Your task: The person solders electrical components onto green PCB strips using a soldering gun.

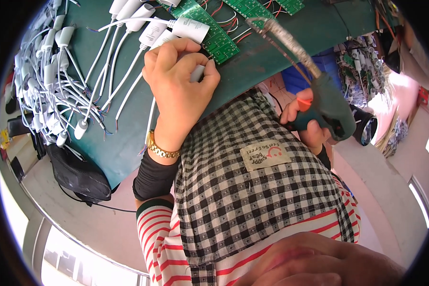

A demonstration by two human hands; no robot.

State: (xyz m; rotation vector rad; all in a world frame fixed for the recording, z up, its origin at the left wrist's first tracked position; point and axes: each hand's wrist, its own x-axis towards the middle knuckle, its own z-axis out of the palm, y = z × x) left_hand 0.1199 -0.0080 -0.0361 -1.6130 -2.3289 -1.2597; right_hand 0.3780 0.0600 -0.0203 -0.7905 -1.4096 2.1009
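Note:
My left hand (178,78), a gold watch on its wrist, is closed in a pinch at the near edge of a green circuit board (221,45). What its fingertips hold is too small to make out. A white cylinder (197,73) shows partly under those fingers, and another white cylinder with a cable (190,29) lies just beyond them. My right hand (306,119) grips a soldering gun (331,107) with a dark green handle and an orange trigger. Its metal barrel points up and left, and its bent tip (257,23) appears over the boards, apart from my left hand.
More green boards (250,8) with red and white wires lie at the back of the green table (124,155). White cylinders with cables (47,86) crowd its left side. A black bag (76,174) sits by the left edge. Right of the table is a blue container (314,71).

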